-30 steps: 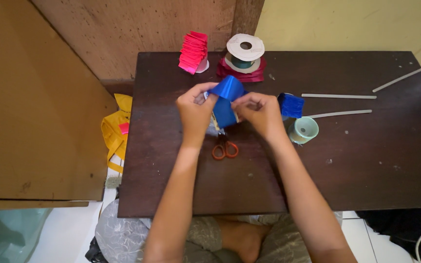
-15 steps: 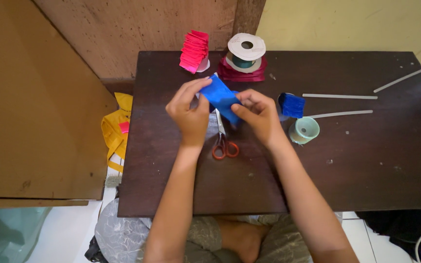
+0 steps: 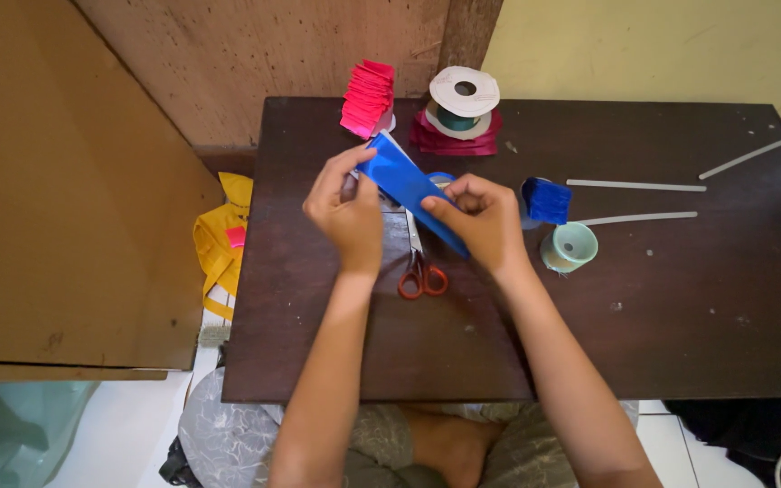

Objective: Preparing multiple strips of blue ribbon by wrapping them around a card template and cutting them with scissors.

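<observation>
Head view shows both hands over a dark table. Left hand and right hand each pinch a blue strip, held slanted between them above the scissors. Pink pieces and a ribbon spool lie beyond.

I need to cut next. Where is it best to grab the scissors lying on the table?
Probably by the orange loops of the scissors, from the near table edge: they point toward the person and lie clear, while the blades run up under the blue strip and both hands.
</observation>
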